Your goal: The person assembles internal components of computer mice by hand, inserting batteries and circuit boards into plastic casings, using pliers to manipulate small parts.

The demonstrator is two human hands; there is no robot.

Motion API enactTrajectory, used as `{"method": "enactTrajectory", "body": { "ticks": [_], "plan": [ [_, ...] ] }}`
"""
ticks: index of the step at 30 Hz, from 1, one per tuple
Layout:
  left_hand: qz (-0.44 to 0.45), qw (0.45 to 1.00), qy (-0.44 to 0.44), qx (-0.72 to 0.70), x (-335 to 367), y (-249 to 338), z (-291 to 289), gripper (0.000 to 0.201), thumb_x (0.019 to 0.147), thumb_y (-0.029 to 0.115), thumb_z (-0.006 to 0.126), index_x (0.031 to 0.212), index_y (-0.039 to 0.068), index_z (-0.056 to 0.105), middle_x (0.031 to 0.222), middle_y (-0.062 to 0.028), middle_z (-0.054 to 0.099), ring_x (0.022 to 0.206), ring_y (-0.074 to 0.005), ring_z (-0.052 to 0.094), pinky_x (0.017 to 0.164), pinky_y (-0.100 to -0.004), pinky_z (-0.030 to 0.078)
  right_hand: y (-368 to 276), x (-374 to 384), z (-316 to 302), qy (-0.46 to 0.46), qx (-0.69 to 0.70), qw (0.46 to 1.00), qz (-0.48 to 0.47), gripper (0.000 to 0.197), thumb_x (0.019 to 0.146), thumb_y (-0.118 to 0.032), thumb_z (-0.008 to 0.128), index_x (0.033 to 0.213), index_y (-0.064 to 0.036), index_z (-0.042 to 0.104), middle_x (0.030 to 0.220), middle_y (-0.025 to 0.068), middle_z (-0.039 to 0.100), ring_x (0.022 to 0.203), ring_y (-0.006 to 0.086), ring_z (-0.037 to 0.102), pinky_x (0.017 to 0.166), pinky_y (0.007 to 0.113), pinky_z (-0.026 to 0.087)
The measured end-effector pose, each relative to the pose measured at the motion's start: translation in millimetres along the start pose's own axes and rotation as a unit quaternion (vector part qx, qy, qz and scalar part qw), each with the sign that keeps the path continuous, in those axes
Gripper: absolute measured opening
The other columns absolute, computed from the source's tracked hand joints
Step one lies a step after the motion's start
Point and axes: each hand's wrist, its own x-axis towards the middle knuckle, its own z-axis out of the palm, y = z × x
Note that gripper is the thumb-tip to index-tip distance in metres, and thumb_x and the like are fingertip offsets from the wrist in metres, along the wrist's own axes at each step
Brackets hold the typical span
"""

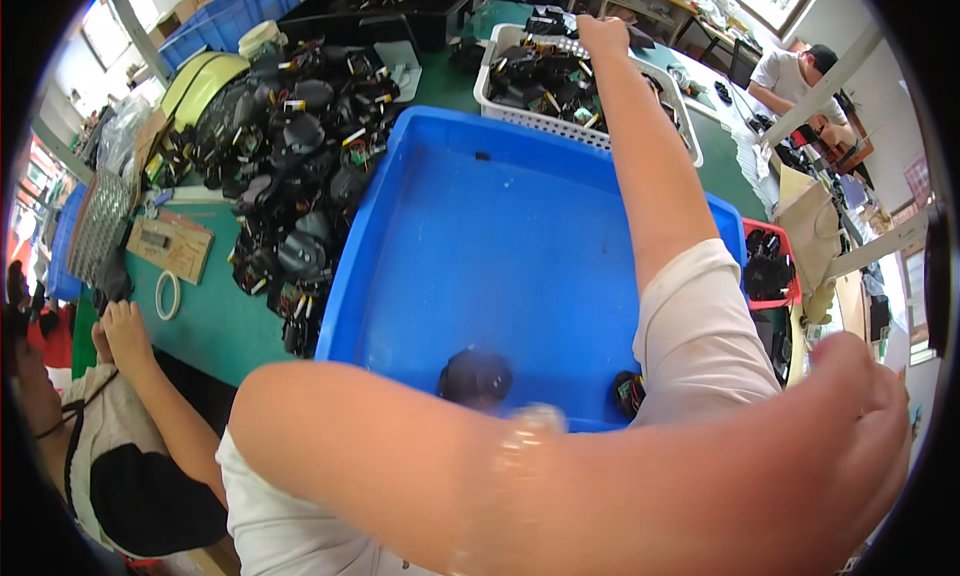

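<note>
My right arm stretches over the blue tray (480, 266) to the white perforated basket (545, 124), which is filled with black parts and bits of green circuit board. My right hand (605, 38) is closed at the basket's far side; what its fingers hold is hidden. Close to the camera my left forearm, with a clear beaded bracelet (510, 476), crosses from left to right. My left hand (860, 416) is smeared at the right edge, its fingers unclear. In the tray's near part are a blurred round black piece (476, 378) and a smaller black part (628, 392).
A large heap of black rounded shells (300, 156) covers the green table left of the tray. A tape roll (168, 295) and cardboard piece (172, 244) lie farther left. A red bin (770, 266) stands right. Co-workers sit at left (130, 456) and far right (790, 81).
</note>
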Motion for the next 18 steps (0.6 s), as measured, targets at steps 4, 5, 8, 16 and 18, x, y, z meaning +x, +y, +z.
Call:
{"method": "enactTrajectory", "body": {
  "ticks": [4, 5, 8, 16, 18],
  "plan": [
    [0.008, 0.997, 0.059, 0.043, -7, -27, -26, 0.025, 0.076, 0.029, 0.063, 0.088, 0.008, 0.062, 0.083, -0.0143, 0.060, 0.071, -0.0235, 0.055, 0.057, -0.0315, 0.045, -1, -3, -7, -0.030, -0.042, 0.998, 0.021, 0.053, 0.070, -0.027, 0.058, 0.104, 0.0126, 0.055, 0.109, 0.0288, 0.058, 0.104, 0.0388, 0.058, 0.089, 0.039, 0.045],
    [0.008, 0.997, 0.071, 0.042, -15, -21, -25, 0.026, 0.076, 0.032, 0.063, 0.088, 0.008, 0.062, 0.083, -0.0142, 0.060, 0.070, -0.0234, 0.055, 0.057, -0.0310, 0.045, 28, 24, 4, -0.017, -0.057, 0.998, 0.034, 0.062, 0.071, -0.029, 0.059, 0.112, 0.0154, 0.047, 0.110, 0.0274, 0.059, 0.103, 0.0376, 0.059, 0.088, 0.039, 0.046],
    [0.006, 0.990, 0.124, 0.074, -26, -28, -29, 0.031, 0.077, 0.038, 0.063, 0.088, 0.009, 0.062, 0.081, -0.0140, 0.060, 0.069, -0.0232, 0.054, 0.056, -0.0295, 0.044, 32, 34, 32, 0.030, -0.124, 0.992, 0.014, 0.058, 0.071, -0.042, 0.064, 0.096, 0.0100, 0.062, 0.099, 0.0217, 0.065, 0.098, 0.0307, 0.062, 0.087, 0.038, 0.046],
    [0.155, 0.975, -0.090, 0.131, -39, -91, -73, 0.052, 0.090, 0.029, 0.042, 0.137, 0.013, 0.025, 0.110, -0.0324, 0.044, 0.064, -0.0270, 0.056, 0.042, -0.0306, 0.042, -15, -4, -31, 0.013, -0.002, 0.997, -0.069, 0.043, 0.076, -0.031, 0.063, 0.099, 0.0054, 0.058, 0.106, 0.0296, 0.058, 0.106, 0.0390, 0.055, 0.088, 0.043, 0.044],
    [0.028, 0.997, -0.040, 0.057, -48, -94, -71, 0.042, 0.078, 0.008, 0.061, 0.118, 0.008, 0.048, 0.115, -0.0285, 0.047, 0.088, -0.0280, 0.055, 0.063, -0.0380, 0.052, 15, 14, -55, 0.027, 0.105, 0.979, -0.175, 0.032, 0.081, -0.024, 0.059, 0.098, 0.0028, 0.059, 0.084, 0.0170, 0.062, 0.080, 0.0272, 0.060, 0.071, 0.036, 0.047]
  ]
}}
